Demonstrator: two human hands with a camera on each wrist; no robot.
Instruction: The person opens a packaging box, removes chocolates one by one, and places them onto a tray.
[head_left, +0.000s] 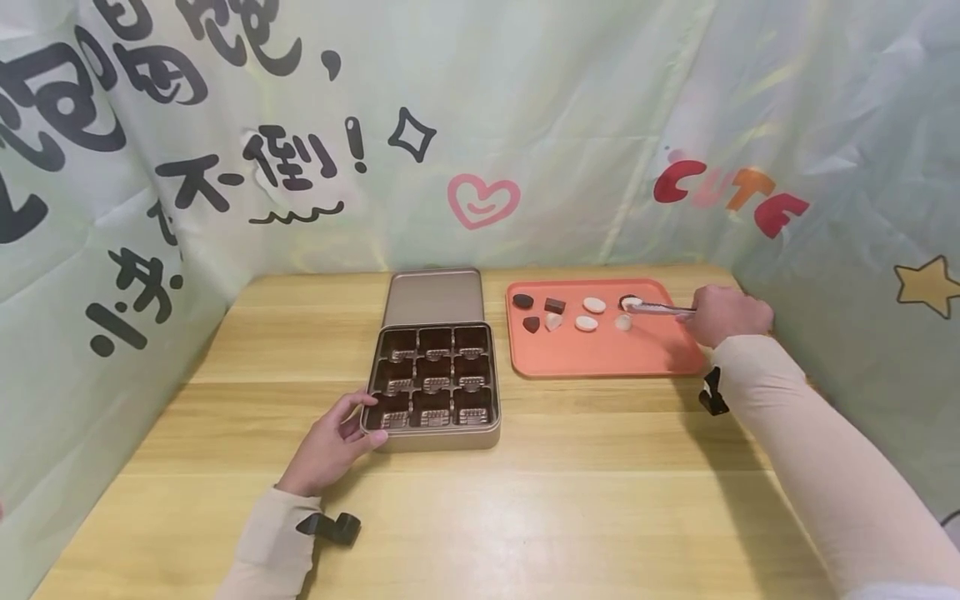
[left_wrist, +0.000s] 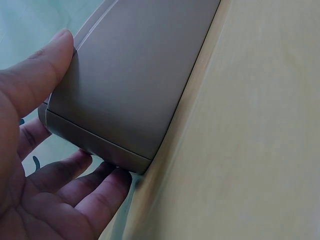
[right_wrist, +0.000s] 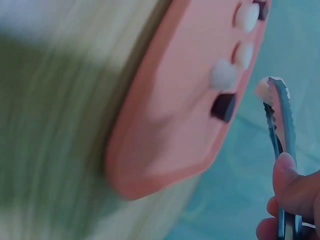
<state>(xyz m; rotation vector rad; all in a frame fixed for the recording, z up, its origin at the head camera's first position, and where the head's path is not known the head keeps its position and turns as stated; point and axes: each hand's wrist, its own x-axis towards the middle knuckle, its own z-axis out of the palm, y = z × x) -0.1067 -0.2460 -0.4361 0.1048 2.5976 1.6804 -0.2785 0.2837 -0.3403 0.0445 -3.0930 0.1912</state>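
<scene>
At the near left corner of a bronze tin box [head_left: 438, 442], my left hand [head_left: 330, 450] holds on with the thumb on the front wall [left_wrist: 130, 65] and fingers along the left side. Inside the box sits a dark brown insert [head_left: 435, 367] with bare square compartments. Over the tray's right part, my right hand [head_left: 727, 317] grips metal tongs [head_left: 663, 309]. A small whitish chocolate-like piece [right_wrist: 263, 91] is between the serrated tips, raised above the tray in the right wrist view. Below it lie a dark piece [right_wrist: 223, 107] and a pale round one [right_wrist: 223, 75].
The orange-pink tray [head_left: 600, 358] stands right of the box. Dark and white pieces lie on it, including a dark oval [head_left: 522, 301], a brown block [head_left: 555, 306] and a white oval [head_left: 586, 323]. Behind the box lies its lid [head_left: 435, 298]. Printed curtains [head_left: 562, 100] enclose the table.
</scene>
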